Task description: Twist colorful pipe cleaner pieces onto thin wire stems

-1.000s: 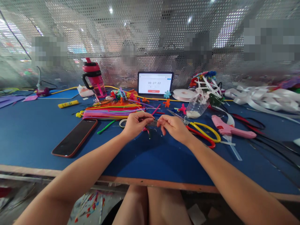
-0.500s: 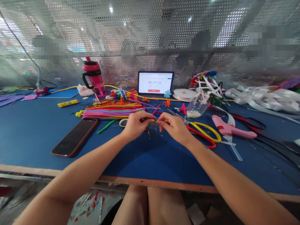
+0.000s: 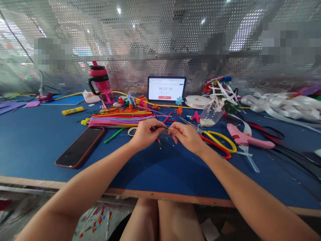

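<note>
Both arms reach forward over the worktop (image 3: 32, 147), the left hand (image 3: 145, 134) and right hand (image 3: 187, 137) close together, their fingers (image 3: 156, 126) pinched narrow on a thin stem (image 3: 162, 132), held just above the worktop's middle. Beyond the right hand, one clear cup (image 3: 210, 117) holds white grains (image 3: 207, 122), and one pair of scissors (image 3: 218, 137) lies near it

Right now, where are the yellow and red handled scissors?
In the head view, the scissors lie on the blue work table just right of the person's right hand, with the pink glue gun directly beyond them to the right.
</note>
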`<state>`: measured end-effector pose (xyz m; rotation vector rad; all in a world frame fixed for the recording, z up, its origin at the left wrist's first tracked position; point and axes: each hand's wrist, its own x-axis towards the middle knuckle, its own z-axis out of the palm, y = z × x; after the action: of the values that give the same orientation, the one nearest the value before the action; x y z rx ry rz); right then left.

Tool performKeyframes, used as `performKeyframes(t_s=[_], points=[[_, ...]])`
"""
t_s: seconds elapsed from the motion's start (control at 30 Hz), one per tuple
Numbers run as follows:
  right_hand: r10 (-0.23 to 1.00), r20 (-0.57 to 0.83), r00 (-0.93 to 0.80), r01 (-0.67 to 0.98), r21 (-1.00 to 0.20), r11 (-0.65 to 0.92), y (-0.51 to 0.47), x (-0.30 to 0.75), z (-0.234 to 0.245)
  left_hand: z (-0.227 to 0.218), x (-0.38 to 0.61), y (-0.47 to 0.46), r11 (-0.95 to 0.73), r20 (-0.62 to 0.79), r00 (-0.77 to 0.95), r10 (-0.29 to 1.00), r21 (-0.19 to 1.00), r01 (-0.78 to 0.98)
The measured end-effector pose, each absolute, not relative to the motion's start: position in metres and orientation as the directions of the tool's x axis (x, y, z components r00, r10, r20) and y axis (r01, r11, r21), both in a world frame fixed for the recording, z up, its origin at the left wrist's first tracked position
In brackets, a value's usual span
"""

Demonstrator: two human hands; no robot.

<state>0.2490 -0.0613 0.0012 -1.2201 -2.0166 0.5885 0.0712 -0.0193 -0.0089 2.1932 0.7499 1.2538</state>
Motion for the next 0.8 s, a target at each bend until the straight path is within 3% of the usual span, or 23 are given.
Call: performKeyframes(t_s=[0.2,0.43,0.6,0.8], points=[[0.855,0.434,-0.284,0.482,-0.706,0.519,-0.0623,0.2460,-0.0032,-0.0121,0.0734,-0.0221,-0.599,0.492,0.441,0.750,0.788,0.139],[0.871,0.398,-0.288,0.601,-0.633,0.489,-0.0640,0.2488,0.0031,-0.0130,0.0715,-0.0165,-0.581,0.507,0.401,0.763,0.809,0.084],[0.888,0.329,-0.322,0.576,-0.676,0.459,-0.0642,0.2470,0.0025,-0.0114,0.0709,-0.0159,-0.638,0.548,0.410,0.729,0.760,0.120],[0.853,0.431,-0.294,0.514,-0.682,0.521,-0.0638,0.2452,0.0001,-0.0080,0.0703,-0.0194,-0.694,0.588,0.398,0.704,0.688,0.211]])
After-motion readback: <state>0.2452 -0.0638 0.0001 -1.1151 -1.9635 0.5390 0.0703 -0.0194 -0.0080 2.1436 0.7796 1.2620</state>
